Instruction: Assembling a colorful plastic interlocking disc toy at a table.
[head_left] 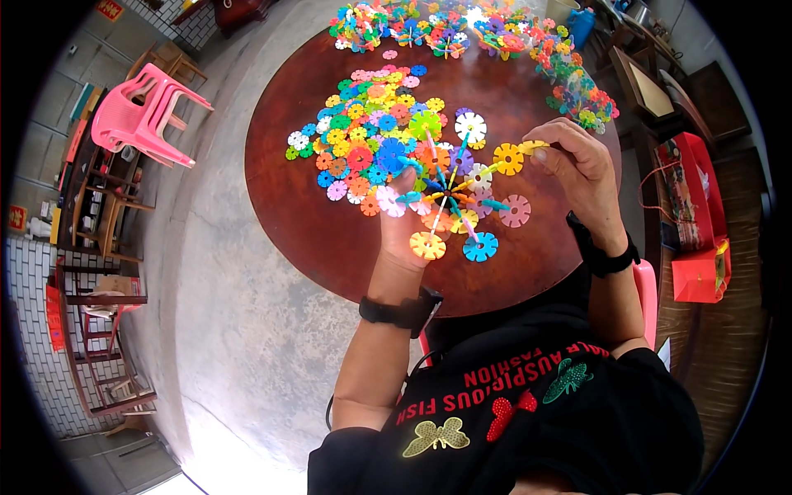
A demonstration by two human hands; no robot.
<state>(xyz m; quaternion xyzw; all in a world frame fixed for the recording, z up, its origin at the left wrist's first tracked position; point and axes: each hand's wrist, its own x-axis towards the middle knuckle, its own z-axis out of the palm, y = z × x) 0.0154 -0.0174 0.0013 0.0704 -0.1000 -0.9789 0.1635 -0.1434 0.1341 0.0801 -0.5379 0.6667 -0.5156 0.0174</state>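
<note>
My left hand (pixel 399 238) holds up a star-shaped build (pixel 448 193) of notched plastic snowflake discs, its thumb up at the near left side and its other fingers hidden behind. Arms of the build spread from a dark centre and end in discs of white, lime, blue, pink and orange. Pinched between the fingertips of my right hand (pixel 579 157) is a yellow disc (pixel 535 147), seen nearly edge-on. It meets the rim of an orange-yellow disc (pixel 508 159) on the right side of the build; whether the slots are joined I cannot tell.
A heap of loose discs (pixel 351 148) lies on the round brown table (pixel 289 206) behind my left hand. Finished-looking disc clusters (pixel 445 37) line the far rim. Pink stacked chairs (pixel 144 115) stand at the left, a red gift bag (pixel 697 194) at the right.
</note>
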